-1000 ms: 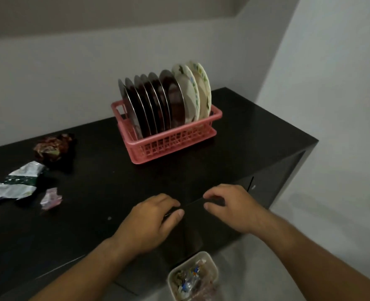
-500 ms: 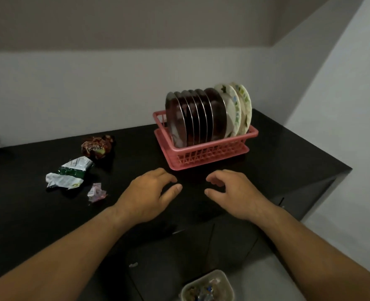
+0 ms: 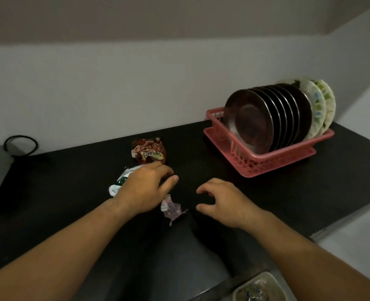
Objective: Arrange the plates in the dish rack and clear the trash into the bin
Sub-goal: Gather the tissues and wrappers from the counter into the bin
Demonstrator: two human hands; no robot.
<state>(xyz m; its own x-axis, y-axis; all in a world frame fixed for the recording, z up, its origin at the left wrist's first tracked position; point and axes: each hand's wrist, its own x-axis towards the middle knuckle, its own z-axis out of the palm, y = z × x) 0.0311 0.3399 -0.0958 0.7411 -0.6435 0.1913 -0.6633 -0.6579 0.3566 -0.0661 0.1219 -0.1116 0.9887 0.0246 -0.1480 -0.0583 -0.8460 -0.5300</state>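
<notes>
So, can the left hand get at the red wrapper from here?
Probably yes: the left hand hovers just short of the red wrapper, holding nothing, with only bare counter between them.

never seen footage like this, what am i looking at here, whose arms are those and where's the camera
There is no machine here. A person wears one wide-angle camera on the head, so you look forward and down at their own arms. The left hand is over a green-white wrapper; whether it touches is unclear. The right hand hangs beside it, fingers loosely curled. Neither holds anything. On the black counter also lie a red wrapper and a small pink wrapper. A pink rack at the right holds plates standing on edge. Below the counter's edge a bin with some trash shows.
</notes>
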